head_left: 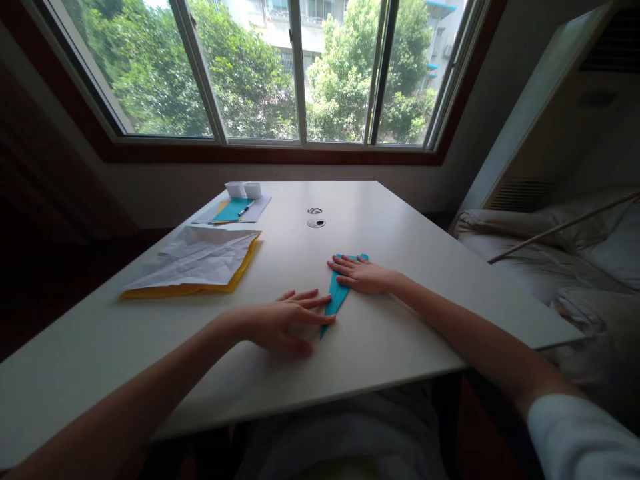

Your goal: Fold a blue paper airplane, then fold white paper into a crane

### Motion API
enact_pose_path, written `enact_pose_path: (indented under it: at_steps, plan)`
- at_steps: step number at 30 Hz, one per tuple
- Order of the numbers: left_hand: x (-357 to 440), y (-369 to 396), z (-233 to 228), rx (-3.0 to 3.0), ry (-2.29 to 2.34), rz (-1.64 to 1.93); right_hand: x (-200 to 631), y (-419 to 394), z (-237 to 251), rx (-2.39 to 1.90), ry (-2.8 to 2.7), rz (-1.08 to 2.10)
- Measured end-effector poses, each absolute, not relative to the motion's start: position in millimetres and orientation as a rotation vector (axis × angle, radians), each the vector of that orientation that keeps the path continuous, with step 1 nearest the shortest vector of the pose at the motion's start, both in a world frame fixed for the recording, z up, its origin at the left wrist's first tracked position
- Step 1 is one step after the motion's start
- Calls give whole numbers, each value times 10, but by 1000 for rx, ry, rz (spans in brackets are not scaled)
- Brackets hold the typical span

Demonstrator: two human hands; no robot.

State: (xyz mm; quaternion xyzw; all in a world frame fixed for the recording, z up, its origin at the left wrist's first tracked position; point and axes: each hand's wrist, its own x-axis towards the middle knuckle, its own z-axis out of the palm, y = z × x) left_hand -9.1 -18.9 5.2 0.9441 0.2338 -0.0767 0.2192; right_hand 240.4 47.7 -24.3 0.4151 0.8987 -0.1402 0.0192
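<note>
Both hands pressed flat on the folded teal paper (338, 293)!
It lay mid-counter (400, 333); the right hand (363, 275) pinned its wide end, the left hand (285, 323) its narrow tip, fingers (310, 301) spread, gripping nothing.

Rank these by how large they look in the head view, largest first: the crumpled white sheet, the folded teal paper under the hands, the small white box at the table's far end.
1. Crumpled white sheet
2. Folded teal paper, partly hidden by the hands
3. Small white box, though it lies farthest from the camera, which shrinks it
</note>
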Motion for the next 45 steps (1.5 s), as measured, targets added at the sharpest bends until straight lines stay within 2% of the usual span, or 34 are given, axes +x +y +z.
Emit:
enact_pose_path:
  at_steps: [11,21,24,31,37,40,45]
  plan:
    - [-116,-259,196,2531,709,-357,2598,690,-245,1385,2715,-490]
    - [-209,-270,246,2554,699,-340,2606,690,-257,1402,2710,-472]
    - [-195,-259,265,2593,673,-242,2601,693,-273,1428,2709,-459]
    - [29,-244,183,2726,831,345,2510,619,-253,1593,2643,-377]
    - [103,-256,29,2918,939,249,2538,536,-243,1668,2671,-281]
    - [88,-253,5,2973,959,234,2603,528,-271,1594,2835,-200]
    - [79,-265,4,2984,1043,231,2602,482,-232,1189,3230,-166]
